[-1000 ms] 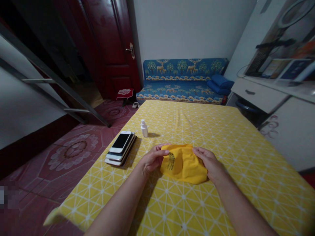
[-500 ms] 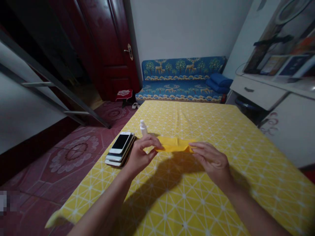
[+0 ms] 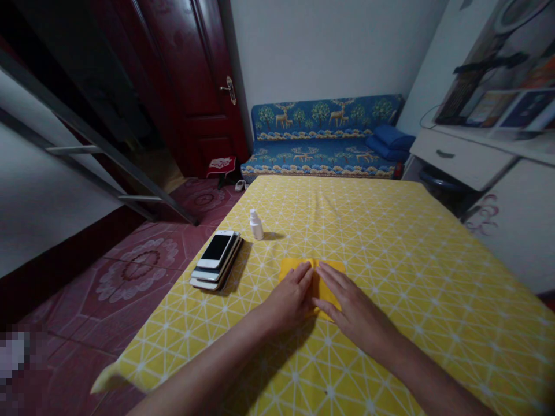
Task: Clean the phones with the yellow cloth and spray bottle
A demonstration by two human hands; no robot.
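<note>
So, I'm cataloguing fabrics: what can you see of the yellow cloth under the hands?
The yellow cloth looks soft and thin, roughly rectangular, creased near its middle. It lies spread on the patterned tablecloth, nearer the camera than the white bottle. The left hand and right hand rest on it, hiding much. No print shows.

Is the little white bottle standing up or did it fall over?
Standing up. The white bottle has its base on the yellow tablecloth and its narrow top pointing up.
</note>
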